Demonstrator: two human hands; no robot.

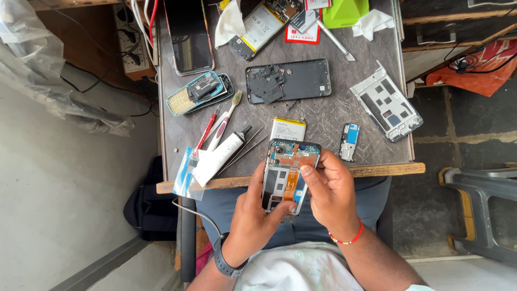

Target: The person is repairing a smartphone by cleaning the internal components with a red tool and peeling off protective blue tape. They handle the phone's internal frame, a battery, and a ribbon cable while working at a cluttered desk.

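I hold an opened phone [285, 172] with its back off, its circuit board and orange flex cable showing, just in front of the table's near edge. My left hand [253, 215] grips its lower left side, thumb on the bottom. My right hand [331, 191] holds the right side, with the thumb pressing on the board's middle. A phone battery [288, 129] lies on the table right behind the phone.
On the grey table [323, 116] lie a black back cover [301, 80], a silver frame [386, 102], a small blue part [349, 141], a white glue tube [221, 156], tweezers [245, 148], a toothbrush [226, 121], a red screwdriver [207, 129] and other opened phones [200, 92]. A grey stool [482, 207] stands right.
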